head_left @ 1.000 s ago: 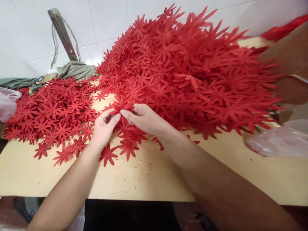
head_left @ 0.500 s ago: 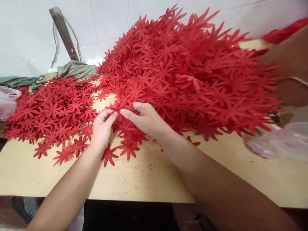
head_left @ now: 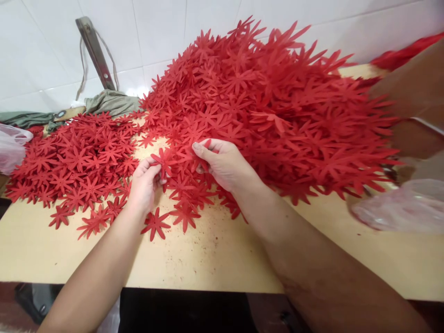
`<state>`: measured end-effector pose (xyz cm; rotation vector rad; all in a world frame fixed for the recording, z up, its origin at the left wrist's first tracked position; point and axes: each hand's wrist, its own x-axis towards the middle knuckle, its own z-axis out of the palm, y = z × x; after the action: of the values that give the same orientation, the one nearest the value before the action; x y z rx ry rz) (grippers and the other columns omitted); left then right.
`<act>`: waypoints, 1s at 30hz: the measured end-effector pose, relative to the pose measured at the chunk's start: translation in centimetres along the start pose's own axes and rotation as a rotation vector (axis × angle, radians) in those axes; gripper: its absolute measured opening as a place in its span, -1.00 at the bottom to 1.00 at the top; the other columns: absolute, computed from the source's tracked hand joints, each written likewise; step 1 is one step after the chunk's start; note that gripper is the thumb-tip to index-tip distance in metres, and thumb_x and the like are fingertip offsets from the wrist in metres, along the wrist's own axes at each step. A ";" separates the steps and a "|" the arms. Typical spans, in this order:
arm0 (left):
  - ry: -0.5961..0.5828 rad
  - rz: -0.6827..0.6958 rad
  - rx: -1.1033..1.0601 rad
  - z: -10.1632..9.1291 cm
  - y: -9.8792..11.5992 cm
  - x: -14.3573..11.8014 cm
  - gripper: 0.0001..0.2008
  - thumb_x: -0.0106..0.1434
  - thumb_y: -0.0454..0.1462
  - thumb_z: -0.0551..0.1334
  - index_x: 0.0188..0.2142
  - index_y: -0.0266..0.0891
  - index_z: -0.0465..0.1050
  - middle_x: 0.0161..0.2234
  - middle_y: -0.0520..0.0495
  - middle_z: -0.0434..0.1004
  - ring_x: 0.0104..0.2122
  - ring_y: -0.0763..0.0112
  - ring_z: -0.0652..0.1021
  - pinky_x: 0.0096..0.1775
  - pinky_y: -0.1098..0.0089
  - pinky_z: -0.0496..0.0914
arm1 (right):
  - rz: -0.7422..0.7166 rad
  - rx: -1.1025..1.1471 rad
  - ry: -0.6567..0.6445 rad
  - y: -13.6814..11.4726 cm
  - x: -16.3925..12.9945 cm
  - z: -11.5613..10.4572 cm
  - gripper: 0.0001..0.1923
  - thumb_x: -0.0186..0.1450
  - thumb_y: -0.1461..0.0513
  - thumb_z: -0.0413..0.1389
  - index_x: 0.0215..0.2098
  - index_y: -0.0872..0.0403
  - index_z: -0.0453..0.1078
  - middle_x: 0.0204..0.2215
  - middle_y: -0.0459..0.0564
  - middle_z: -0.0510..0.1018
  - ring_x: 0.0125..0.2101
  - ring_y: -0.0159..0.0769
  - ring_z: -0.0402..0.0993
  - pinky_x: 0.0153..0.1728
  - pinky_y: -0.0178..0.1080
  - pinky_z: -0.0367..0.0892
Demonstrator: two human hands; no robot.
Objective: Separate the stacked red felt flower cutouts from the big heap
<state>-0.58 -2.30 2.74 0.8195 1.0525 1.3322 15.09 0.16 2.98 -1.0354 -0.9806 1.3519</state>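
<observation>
Between thumb and fingers, my left hand (head_left: 147, 178) pinches a red flower-shaped cutout (head_left: 164, 162) with narrow petals. My right hand (head_left: 224, 162), a little to the right, is closed in a pinch on red petal material (head_left: 205, 150); how many pieces it holds I cannot tell. Behind both hands rises a large heap of similar red cutouts (head_left: 243, 92). A lower pile (head_left: 76, 162) of them spreads to the left. Loose cutouts lie below my hands, one of them a single flower (head_left: 156, 224) near my left wrist.
The pale tabletop (head_left: 215, 263) carries small red specks. A clear plastic bag (head_left: 402, 206) lies at the right, beside a brown cardboard box (head_left: 412, 88). A metal bracket (head_left: 95, 53) and grey-green cloth (head_left: 111, 102) stand by the tiled wall. Another plastic bag (head_left: 13, 148) is at the left edge.
My hands were together at one red cutout and are now apart. The right hand has moved right with red material, while a flower cutout stays in my left fingers.
</observation>
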 end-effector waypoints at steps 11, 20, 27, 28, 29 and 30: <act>-0.023 -0.020 0.011 -0.1 -0.2 0.1 -0.87 -0.08 -0.34 0.19 -0.46 -0.27 0.29 -0.63 0.11 0.38 -0.64 0.61 0.38 -0.59 0.59 0.25 | 0.079 0.068 -0.104 0.0 0.1 -0.4 -0.51 -0.28 0.08 0.40 -0.56 0.10 0.24 -0.69 -0.25 0.39 -0.68 -0.55 0.29 -0.61 -0.40 0.23; -0.082 -0.121 -0.114 0.2 0.4 -0.5 -0.70 -0.04 -0.13 0.31 -0.42 -0.24 0.29 -0.60 0.15 0.33 -0.63 0.62 0.40 -0.58 0.56 0.30 | -0.090 -0.316 -0.066 -0.1 -0.9 0.7 -0.45 -0.02 -0.09 0.23 -0.72 0.08 0.04 -0.78 -0.27 0.04 -0.71 -0.63 -0.09 -0.67 -0.38 -0.11; -0.232 -0.070 0.035 0.4 -0.4 -0.7 -0.62 -0.15 -0.22 0.42 -0.29 -0.26 0.48 -0.54 0.11 0.47 -0.65 0.69 0.39 -0.59 0.62 0.25 | -0.077 -0.257 -0.279 0.1 -1.8 1.7 -0.42 -0.01 -0.22 0.11 -0.68 0.10 0.12 -0.75 -0.24 0.09 -0.68 -0.58 -0.01 -0.65 -0.38 -0.05; -0.215 -0.064 0.048 0.4 -0.5 -0.7 -0.64 -0.16 -0.22 0.43 -0.32 -0.27 0.49 -0.54 0.10 0.48 -0.63 0.67 0.41 -0.58 0.61 0.27 | -0.067 -0.248 -0.276 0.1 -1.8 1.7 -0.40 -0.03 -0.24 0.10 -0.68 0.09 0.11 -0.75 -0.24 0.08 -0.69 -0.59 -0.01 -0.65 -0.38 -0.04; -0.188 -0.056 0.065 0.3 -0.6 -0.6 -0.68 -0.16 -0.23 0.42 -0.36 -0.27 0.49 -0.56 0.09 0.48 -0.62 0.65 0.42 -0.57 0.60 0.27 | -0.059 -0.242 -0.266 0.2 -1.8 1.8 -0.39 -0.05 -0.26 0.10 -0.69 0.09 0.10 -0.75 -0.24 0.08 -0.70 -0.59 -0.01 -0.66 -0.38 -0.04; -0.156 -0.044 0.085 0.3 -0.6 -0.5 -0.71 -0.15 -0.23 0.42 -0.40 -0.28 0.48 -0.58 0.10 0.46 -0.62 0.64 0.42 -0.56 0.59 0.28 | -0.057 -0.235 -0.257 0.3 -1.7 1.8 -0.38 -0.06 -0.27 0.09 -0.69 0.09 0.11 -0.75 -0.24 0.10 -0.70 -0.58 0.00 -0.67 -0.38 -0.03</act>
<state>-0.05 -2.86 2.31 0.9434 1.0039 1.1737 13.31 -1.54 3.29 -1.0133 -1.3767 1.3684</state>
